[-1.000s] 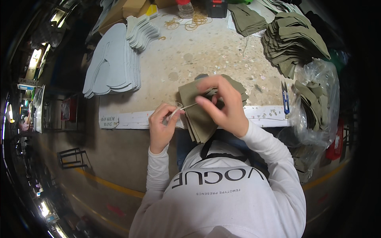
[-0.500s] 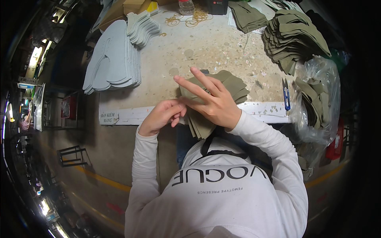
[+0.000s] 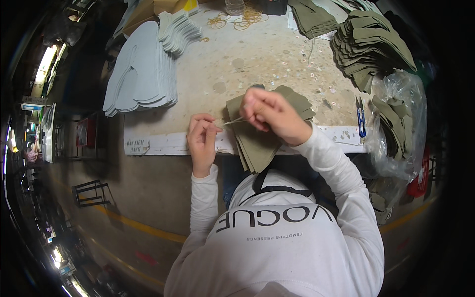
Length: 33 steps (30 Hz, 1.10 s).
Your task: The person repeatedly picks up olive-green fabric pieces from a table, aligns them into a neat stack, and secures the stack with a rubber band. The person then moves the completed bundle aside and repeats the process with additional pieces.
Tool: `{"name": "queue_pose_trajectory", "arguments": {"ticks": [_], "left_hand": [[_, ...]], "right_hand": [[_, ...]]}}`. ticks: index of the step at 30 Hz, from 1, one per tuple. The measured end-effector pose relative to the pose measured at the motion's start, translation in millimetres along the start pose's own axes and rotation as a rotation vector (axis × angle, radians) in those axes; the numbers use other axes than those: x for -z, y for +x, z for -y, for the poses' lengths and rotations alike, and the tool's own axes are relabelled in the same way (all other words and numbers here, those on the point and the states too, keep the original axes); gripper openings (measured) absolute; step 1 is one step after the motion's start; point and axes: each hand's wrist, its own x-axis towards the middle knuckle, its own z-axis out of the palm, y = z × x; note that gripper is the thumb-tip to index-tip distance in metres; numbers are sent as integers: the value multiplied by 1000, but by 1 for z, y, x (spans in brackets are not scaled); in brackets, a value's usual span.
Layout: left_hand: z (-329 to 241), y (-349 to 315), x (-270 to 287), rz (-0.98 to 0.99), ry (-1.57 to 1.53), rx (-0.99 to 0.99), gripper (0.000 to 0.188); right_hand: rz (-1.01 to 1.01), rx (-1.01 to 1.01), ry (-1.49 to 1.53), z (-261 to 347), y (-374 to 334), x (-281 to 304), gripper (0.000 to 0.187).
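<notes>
A thin pale strand (image 3: 234, 121), string or elastic, runs taut between my two hands; which one I cannot tell. My left hand (image 3: 202, 143) is closed with fingertips pinched at its left end. My right hand (image 3: 277, 116), slightly blurred, is closed round the other end. Beneath my right hand lies a fanned stack of olive-green fabric pieces (image 3: 257, 146), overhanging the table's near edge. Part of that stack is hidden by the hand.
Light blue-grey cut pieces (image 3: 143, 69) are stacked at left on the table (image 3: 198, 99). Looped yellowish bands (image 3: 242, 21) lie at the back. More olive pieces (image 3: 368, 47) sit at right, near blue-handled thread snips (image 3: 360, 121) and a clear plastic bag (image 3: 415, 114).
My right hand has closed from spread fingers and pulled the strand out to the right. My left hand has turned upward, and the hands have parted slightly.
</notes>
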Motion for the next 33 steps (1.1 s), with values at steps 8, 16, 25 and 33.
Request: {"name": "queue_pose_trajectory", "arguments": {"ticks": [8,16,25,33], "left_hand": [[-7,1,-11,196,-433,176,32],[-21,-5,-15,200,111,161,36],[-20,-2,-11,148,-41,168,32],[-33,3,-5,351,383,247,16]], "right_hand": [[-94,5,-95,12,-6,5,32],[-114,18,-255,27,-14,20,32],[-137,11,-360,38,-25,41,30],[67,266,-779,60,-14,3,24]]}}
